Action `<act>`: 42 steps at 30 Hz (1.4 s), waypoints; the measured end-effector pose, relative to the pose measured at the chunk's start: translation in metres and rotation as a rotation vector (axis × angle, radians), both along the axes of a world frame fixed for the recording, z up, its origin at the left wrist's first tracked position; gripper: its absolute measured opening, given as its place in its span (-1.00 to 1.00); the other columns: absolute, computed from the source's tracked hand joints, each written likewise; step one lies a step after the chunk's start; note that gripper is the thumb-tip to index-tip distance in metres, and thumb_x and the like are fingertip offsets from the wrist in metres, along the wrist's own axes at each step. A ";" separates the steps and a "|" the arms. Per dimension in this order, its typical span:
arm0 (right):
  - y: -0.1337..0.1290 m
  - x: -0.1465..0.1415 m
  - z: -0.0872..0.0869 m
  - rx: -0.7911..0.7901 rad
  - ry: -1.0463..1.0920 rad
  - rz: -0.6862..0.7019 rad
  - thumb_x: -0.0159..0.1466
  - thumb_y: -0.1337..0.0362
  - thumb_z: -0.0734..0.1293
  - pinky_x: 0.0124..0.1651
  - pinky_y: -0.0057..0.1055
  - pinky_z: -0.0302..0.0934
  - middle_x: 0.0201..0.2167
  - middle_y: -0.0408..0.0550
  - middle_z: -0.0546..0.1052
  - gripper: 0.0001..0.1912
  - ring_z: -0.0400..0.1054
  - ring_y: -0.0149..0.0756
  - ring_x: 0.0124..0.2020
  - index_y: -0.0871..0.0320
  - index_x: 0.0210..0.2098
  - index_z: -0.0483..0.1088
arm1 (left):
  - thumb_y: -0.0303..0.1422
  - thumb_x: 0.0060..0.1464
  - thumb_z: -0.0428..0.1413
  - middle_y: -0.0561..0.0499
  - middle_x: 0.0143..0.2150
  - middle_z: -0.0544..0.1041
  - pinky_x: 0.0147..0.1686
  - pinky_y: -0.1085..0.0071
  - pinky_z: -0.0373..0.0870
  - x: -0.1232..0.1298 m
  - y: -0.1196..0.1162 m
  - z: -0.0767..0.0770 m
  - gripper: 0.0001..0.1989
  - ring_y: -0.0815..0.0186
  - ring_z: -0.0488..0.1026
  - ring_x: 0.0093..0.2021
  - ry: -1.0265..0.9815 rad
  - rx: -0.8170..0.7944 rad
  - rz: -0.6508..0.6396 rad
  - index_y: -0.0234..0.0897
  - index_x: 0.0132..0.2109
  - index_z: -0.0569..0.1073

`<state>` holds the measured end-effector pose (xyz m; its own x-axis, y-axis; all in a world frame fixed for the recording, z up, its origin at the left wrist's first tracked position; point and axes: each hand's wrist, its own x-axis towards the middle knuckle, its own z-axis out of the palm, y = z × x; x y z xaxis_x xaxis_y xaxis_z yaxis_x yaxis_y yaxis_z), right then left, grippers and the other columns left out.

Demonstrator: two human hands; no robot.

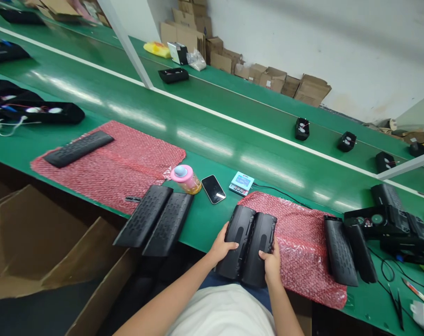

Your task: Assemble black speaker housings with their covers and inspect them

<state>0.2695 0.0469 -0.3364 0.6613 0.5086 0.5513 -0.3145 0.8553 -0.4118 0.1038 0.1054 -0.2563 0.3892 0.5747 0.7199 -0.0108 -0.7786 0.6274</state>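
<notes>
Two long black plastic casings are held side by side at the table's front edge, their smooth faces with an oval recess turned up. My left hand (223, 246) is wrapped round the outer side of the left casing (235, 242), thumb on top. On the right casing (259, 249), my right hand (271, 261) grips the outer edge the same way. Beneath their upper right part lies pink bubble wrap (303, 247). To the left, two perforated black covers (147, 217) jut over the table edge.
A phone (214, 189), a pink-lidded jar (187, 178) and a small display device (241, 182) stand behind. More black casings (340, 249) and scissor-like tweezers (396, 303) lie right. Beyond runs a green conveyor (205, 121) with black speaker units (302, 129). An open carton (23, 233) is at lower left.
</notes>
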 end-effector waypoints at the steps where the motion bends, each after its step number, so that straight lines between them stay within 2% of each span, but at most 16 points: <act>1: 0.001 -0.001 0.001 -0.001 0.015 -0.007 -0.27 0.38 0.36 0.16 -0.32 0.06 0.11 0.03 0.26 0.03 0.21 -0.15 0.06 0.21 0.22 0.05 | -0.43 -0.29 0.18 -0.16 0.24 0.16 0.18 0.28 0.14 0.000 -0.002 0.001 -0.03 0.13 0.20 0.18 0.001 -0.015 -0.009 -0.34 0.30 -0.04; 6: 0.008 0.000 -0.001 -0.008 0.043 -0.011 -0.29 0.37 0.37 0.14 -0.30 0.09 0.12 0.05 0.25 0.05 0.23 -0.14 0.02 0.21 0.23 0.03 | -0.44 -0.31 0.18 -0.11 0.22 0.19 0.15 0.32 0.15 0.001 -0.007 0.003 -0.02 0.17 0.24 0.13 -0.018 -0.063 -0.032 -0.30 0.30 -0.04; 13: 0.011 0.002 -0.005 0.010 0.030 -0.040 -0.27 0.37 0.37 0.17 -0.31 0.05 0.14 0.07 0.24 -0.01 0.19 -0.14 0.08 0.23 0.20 0.09 | -0.45 -0.34 0.18 -0.08 0.23 0.16 0.15 0.33 0.14 0.001 -0.008 0.003 -0.01 0.19 0.23 0.13 -0.038 -0.092 -0.036 -0.30 0.30 -0.02; 20: 0.002 0.001 -0.001 0.007 -0.006 -0.017 -0.26 0.37 0.37 0.16 -0.26 0.07 0.10 0.06 0.28 0.00 0.23 -0.14 0.03 0.20 0.21 0.06 | -0.47 -0.31 0.19 -0.12 0.25 0.13 0.16 0.30 0.14 0.001 -0.005 0.001 -0.02 0.14 0.20 0.17 -0.043 -0.088 -0.024 -0.28 0.30 -0.02; 27: -0.008 -0.002 0.001 -0.004 -0.012 0.004 -0.26 0.36 0.37 0.11 -0.31 0.12 0.09 0.04 0.28 0.01 0.25 -0.16 0.01 0.18 0.22 0.05 | -0.50 -0.28 0.18 -0.12 0.24 0.16 0.16 0.32 0.15 0.000 -0.007 0.002 -0.05 0.15 0.22 0.16 -0.042 -0.080 -0.029 -0.27 0.30 0.00; 42: -0.006 -0.001 0.002 -0.007 0.001 0.008 -0.26 0.37 0.38 0.10 -0.32 0.14 0.09 0.08 0.28 0.01 0.27 -0.17 -0.01 0.22 0.20 0.05 | -0.47 -0.31 0.17 -0.09 0.23 0.16 0.16 0.31 0.13 0.000 -0.008 0.002 -0.04 0.17 0.21 0.14 -0.037 -0.091 -0.023 -0.28 0.29 -0.01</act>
